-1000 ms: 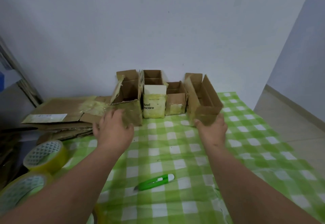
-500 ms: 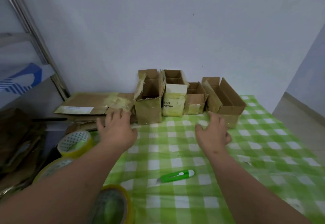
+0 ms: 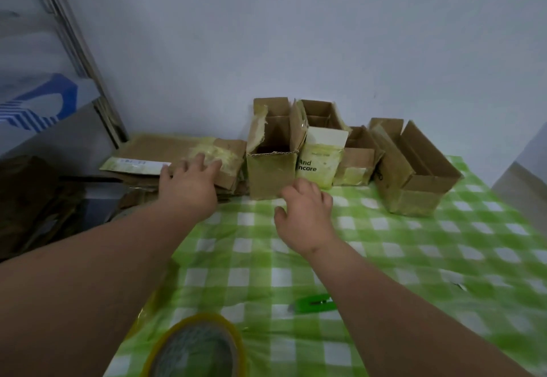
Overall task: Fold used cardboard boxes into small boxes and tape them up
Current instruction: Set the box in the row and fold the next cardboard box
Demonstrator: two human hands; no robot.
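Several small open cardboard boxes stand in a row against the wall: a tall brown one [image 3: 270, 169], a white-and-yellow printed one [image 3: 321, 160], a low one [image 3: 356, 159] and a long one [image 3: 414, 169]. A stack of flattened cardboard [image 3: 177, 151] with yellowed tape lies left of them. My left hand [image 3: 189, 182] reaches over that stack, fingers spread and touching its top sheet. My right hand [image 3: 306, 213] hovers low over the green checked cloth in front of the tall box, fingers loosely bent, holding nothing. A tape roll [image 3: 198, 347] sits near me.
A green utility knife [image 3: 315, 302] lies on the checked tablecloth [image 3: 414, 258] by my right forearm. Dark cardboard scraps [image 3: 32, 199] pile up at the left beside a metal frame [image 3: 77, 51]. The table's right edge drops to the floor.
Both hands left the boxes and moved left: the left hand reached the flattened cardboard, the right hand came in front of the tall box. My view swung left.
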